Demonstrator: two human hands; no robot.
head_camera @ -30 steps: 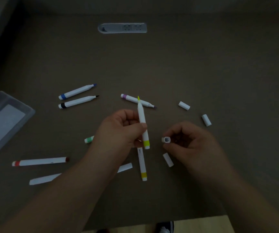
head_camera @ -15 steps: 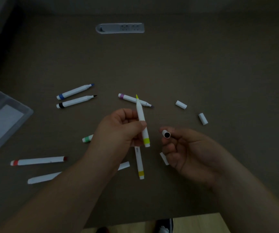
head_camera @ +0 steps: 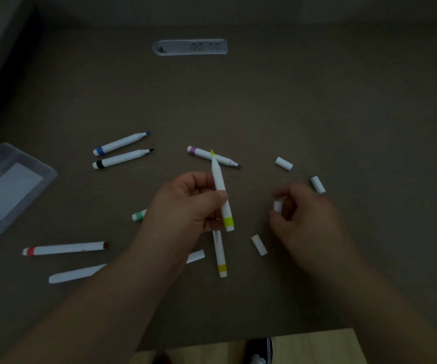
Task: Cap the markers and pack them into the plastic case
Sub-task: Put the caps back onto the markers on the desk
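1. Yellow-green marker [head_camera: 221, 191] is being held up off the table, about mid-frame, by the left hand [head_camera: 185, 206], thumb and fingers wrapping the barrel. Tip is bare.
2. Right hand [head_camera: 306, 214] is pinching a white cap [head_camera: 277, 206] just right of the marker, not touching it yet; hand is blurred, so exact finger placement can't be told.
3. Risks, my judgement:
   - cap is going on off-axis w/ the nib → nib bending or ink smearing on fingers
   - cap is small and white like the loose caps [head_camera: 283, 163], [head_camera: 317, 184], [head_camera: 259, 244] → slipping out and getting mixed up w/ them
   - light is dim, so the cap's open end is easy to misjudge
4. Orientation: long axis is running near-upright in frame, leaning slightly; nib is pointing away from the person and a bit left, coloured band end is pointing back toward them.
5. Plastic case [head_camera: 15, 185] is sitting well apart at the far left. Blue marker [head_camera: 120, 143], black marker [head_camera: 122, 158] and purple marker [head_camera: 213, 156] are lying uncapped beyond the hands, so much is left to do.
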